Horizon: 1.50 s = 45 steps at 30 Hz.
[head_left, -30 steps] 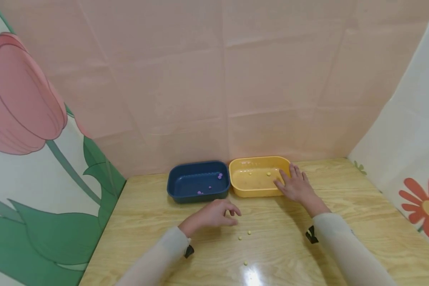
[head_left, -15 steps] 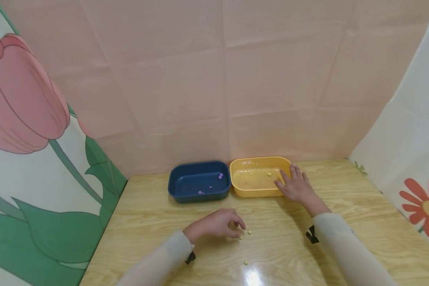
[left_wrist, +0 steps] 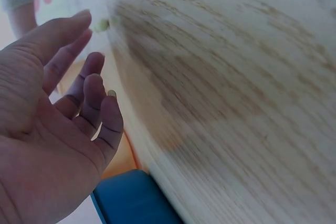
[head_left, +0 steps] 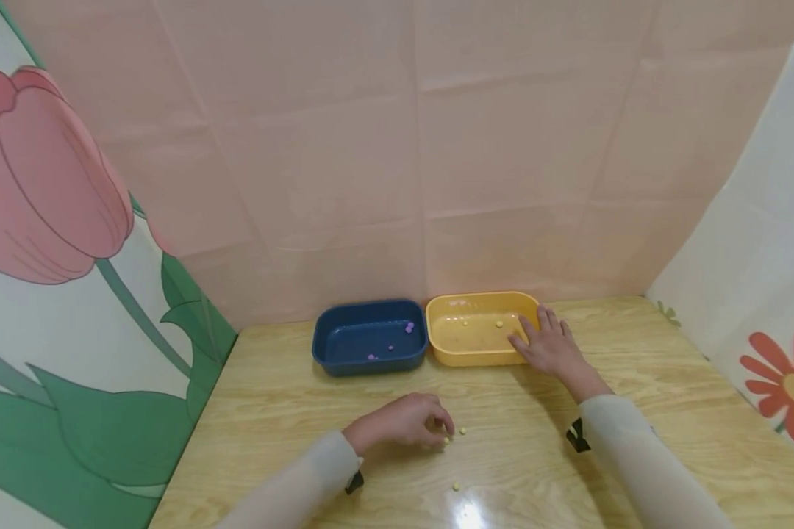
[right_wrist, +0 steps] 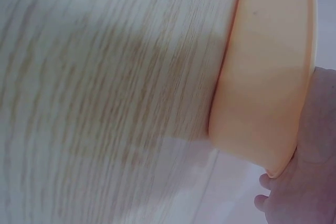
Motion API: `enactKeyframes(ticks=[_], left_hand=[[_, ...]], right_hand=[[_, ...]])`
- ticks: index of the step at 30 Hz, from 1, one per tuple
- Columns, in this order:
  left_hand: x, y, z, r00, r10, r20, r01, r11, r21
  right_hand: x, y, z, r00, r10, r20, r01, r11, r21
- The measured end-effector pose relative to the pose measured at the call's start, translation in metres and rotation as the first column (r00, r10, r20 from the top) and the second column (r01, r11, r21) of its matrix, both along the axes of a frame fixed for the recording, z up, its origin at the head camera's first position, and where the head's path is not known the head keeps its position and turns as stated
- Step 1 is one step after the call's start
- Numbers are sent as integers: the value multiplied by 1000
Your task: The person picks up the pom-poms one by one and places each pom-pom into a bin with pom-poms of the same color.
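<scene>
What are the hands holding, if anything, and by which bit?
Can't tell for sure: the left hand is at a tiny yellow ball, maybe pinching it; the right hand rests on the right end of the yellow tray.

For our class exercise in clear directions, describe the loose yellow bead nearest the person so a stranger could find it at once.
On the wooden table, start from the blue tray beside the yellow tray. Come nearer, past the left hand, to the yellow bead just beyond the bright glare. It sits alone, unlike the two beads near that hand.
</scene>
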State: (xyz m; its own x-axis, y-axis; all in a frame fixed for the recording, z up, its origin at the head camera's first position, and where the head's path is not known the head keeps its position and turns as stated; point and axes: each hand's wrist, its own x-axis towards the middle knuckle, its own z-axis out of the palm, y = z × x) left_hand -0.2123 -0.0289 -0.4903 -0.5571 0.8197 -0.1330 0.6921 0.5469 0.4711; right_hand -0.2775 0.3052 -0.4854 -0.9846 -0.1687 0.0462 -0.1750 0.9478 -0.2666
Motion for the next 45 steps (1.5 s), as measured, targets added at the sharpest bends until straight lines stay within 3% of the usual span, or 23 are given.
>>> enactKeyframes(ticks=[13,26,30,39,45], left_hand=[[1,4,-11,1000,14,12,-14,1000,-11],[-3,3,-15,998,36,53,-38,998,43],[-4,4,-17,999,26,33,-27,999,40],[-2,6,-12,996,53,68,-56,998,42],[-6,3,-9,993,85,79,-90,994,61]], right_hand=[[1,0,-1,1000,3,19,-3,1000,-17],[0,0,-2,1000,-5,16,5,1000,-2],[-1,1,-2,1000,-2,20,2,1000,-5],[0,1,-2,1000,-6,9,6,1000,-14],[-1,1,-1,1000,-2,25,3,1000,-21]])
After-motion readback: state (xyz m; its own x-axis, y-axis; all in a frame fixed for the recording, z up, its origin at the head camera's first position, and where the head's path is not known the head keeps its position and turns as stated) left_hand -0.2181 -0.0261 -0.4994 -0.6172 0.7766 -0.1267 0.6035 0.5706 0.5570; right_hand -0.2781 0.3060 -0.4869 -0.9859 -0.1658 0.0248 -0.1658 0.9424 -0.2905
